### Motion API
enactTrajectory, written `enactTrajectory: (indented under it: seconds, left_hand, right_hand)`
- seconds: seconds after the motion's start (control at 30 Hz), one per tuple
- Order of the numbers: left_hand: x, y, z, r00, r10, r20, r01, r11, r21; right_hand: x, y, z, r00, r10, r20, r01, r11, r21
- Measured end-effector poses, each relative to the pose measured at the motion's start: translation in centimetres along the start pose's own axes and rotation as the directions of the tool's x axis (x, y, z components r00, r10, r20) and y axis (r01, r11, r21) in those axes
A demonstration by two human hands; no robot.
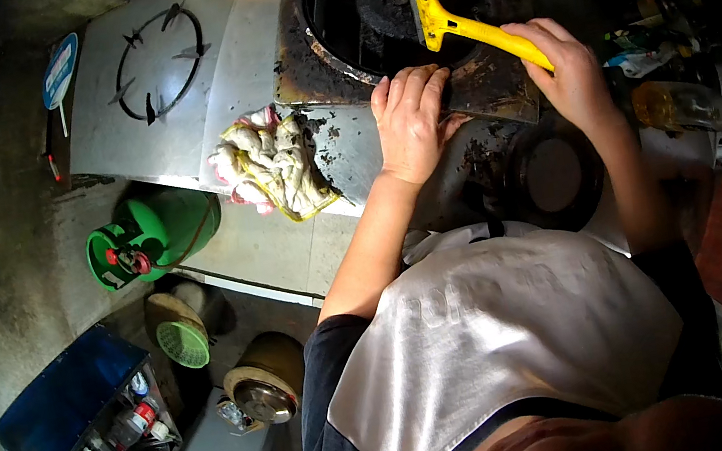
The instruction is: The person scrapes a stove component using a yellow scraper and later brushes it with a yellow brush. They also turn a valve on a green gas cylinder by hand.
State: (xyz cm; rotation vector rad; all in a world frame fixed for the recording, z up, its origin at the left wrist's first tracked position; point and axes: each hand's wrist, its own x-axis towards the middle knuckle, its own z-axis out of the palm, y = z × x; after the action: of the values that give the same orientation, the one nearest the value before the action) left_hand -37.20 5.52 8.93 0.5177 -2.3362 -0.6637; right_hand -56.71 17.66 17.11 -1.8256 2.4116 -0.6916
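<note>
My right hand point(560, 67) is closed around the handle of a yellow scraper point(479, 30). The scraper's blade is over the sooty round burner opening of a rusty, grimy metal stove plate point(336, 75). My left hand point(413, 116) grips the front edge of that plate, its fingertips beside the ring of the opening. Dark flakes of grime lie on the metal counter point(349, 156) in front of the plate. Left of my left hand, a crumpled, stained cloth point(275, 161) with yellow edging hangs slightly over the counter edge.
To the left is a gas hob point(159, 66) with a ring-shaped pan support. A green gas cylinder point(165, 229) stands below. Right of me are a dark round pan-like object point(553, 175) and a plastic bottle point(688, 102). A shelf of bottles point(111, 446) is at lower left.
</note>
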Motion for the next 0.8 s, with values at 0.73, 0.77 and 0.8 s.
enactTrajectory:
  seconds: [0.73, 0.77, 0.8]
  left_hand:
    - [-0.1, -0.2, -0.1, 1.000, 0.006, 0.010, -0.006, 1.000, 0.010]
    - [-0.1, -0.3, 0.0, 1.000, 0.008, 0.007, -0.008, 1.000, 0.003]
    - [-0.1, -0.3, 0.0, 1.000, 0.010, 0.004, -0.010, 1.000, -0.001]
  right_hand:
    - [4.0, -0.4, 0.8, 0.967, -0.253, -0.032, 0.251, 0.966, -0.059]
    - [4.3, -0.8, 0.6, 0.963, -0.270, -0.021, 0.268, 0.961, -0.068]
    - [4.7, -1.4, 0.4, 0.957, -0.289, -0.011, 0.287, 0.955, -0.075]
